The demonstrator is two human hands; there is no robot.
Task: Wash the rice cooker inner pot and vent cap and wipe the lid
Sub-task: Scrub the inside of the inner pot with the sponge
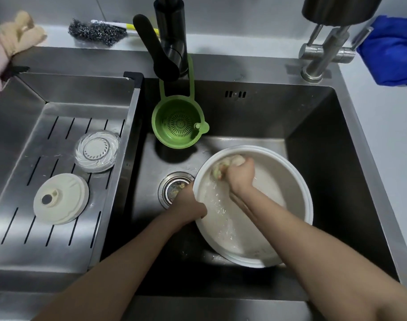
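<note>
The white rice cooker inner pot (288,181) lies tilted in the dark sink (313,117), with water and suds inside. My left hand (189,206) grips the pot's left rim from outside. Inside the pot, my right hand (240,176) holds a pale sponge (225,165) against the far inner wall. Two round vent cap parts rest on the steel drain tray (19,228) at the left: a clear one (97,150) farther back and a cream one (61,201) nearer.
A green strainer basket (179,123) hangs from the black tap (167,42) over the sink. The drain (172,188) sits left of the pot. Steel wool with a brush (98,31), a beige cloth (19,33) and a blue cloth (392,52) lie on the counter behind. A steel tap (322,54) stands at the right.
</note>
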